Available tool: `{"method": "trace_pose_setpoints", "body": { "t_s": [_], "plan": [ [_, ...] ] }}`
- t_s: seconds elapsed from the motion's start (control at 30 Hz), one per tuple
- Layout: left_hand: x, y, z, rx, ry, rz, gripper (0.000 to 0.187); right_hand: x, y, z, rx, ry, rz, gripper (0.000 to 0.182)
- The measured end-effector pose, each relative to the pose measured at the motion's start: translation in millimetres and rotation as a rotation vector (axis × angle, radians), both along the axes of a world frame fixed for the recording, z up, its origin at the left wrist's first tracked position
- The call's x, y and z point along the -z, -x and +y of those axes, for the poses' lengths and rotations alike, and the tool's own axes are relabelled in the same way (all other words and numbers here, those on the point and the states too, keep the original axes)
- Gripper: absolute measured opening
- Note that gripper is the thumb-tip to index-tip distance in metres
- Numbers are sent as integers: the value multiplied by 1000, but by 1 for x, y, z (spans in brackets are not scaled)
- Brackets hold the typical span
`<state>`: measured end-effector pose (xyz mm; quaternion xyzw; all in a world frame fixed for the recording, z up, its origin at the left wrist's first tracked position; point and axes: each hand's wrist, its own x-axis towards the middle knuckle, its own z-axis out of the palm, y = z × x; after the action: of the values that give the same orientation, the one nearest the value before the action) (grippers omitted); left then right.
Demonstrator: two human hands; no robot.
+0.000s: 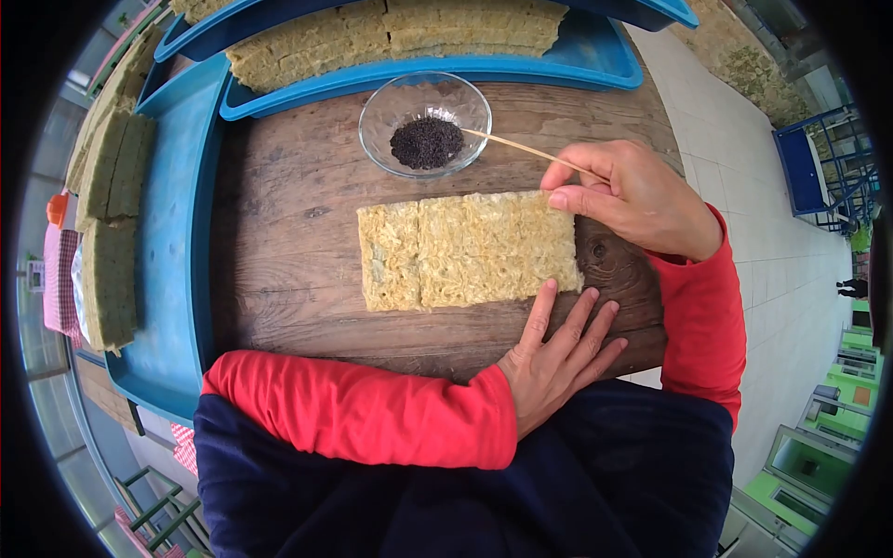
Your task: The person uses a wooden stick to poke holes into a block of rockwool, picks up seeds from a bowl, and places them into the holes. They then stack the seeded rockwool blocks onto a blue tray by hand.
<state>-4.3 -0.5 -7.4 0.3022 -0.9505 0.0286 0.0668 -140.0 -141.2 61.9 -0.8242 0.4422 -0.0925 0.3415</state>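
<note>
A yellowish, fibrous slab [474, 251], which looks like rockwool, lies flat on the wooden table; a cut line crosses it near its left end. My left hand [564, 349] rests with fingers spread at the slab's near right edge, one fingertip touching it. Between thumb and fingers, my right hand [642, 193] pinches a thin wooden skewer [521, 146] above the slab's far right corner. The skewer's far tip reaches over the rim of a clear glass bowl [374, 121]. Small black seeds [426, 143] lie heaped in the bowl.
Blue trays [595, 65] holding more slabs [474, 33] stand along the table's far side. Another blue tray [172, 232] runs down the left, with slabs [113, 186] beyond it. The wooden table [288, 242] ends at the right above a pale tiled floor [744, 195].
</note>
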Motion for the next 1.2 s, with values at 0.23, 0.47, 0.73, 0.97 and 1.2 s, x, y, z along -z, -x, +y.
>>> {"method": "trace_pose_setpoints", "body": {
  "t_s": [0.23, 0.47, 0.73, 0.97, 1.2],
  "plan": [
    [-3, -2, 3, 1, 15, -19, 55, -11, 2, 6, -19, 1, -12, 22],
    [-2, -2, 5, 0, 53, -43, 57, -9, 1, 8, -53, -7, 16, 23],
    [-3, -2, 4, 6, 36, -50, 56, -13, 1, 9, -56, -19, 41, 23],
    [-5, -1, 4, 11, 29, -63, 56, 1, 5, 7, -154, 186, -91, 24],
    [-4, -1, 4, 5, 28, -45, 55, 5, 2, 4, -142, 83, -49, 22]
  ]
}}
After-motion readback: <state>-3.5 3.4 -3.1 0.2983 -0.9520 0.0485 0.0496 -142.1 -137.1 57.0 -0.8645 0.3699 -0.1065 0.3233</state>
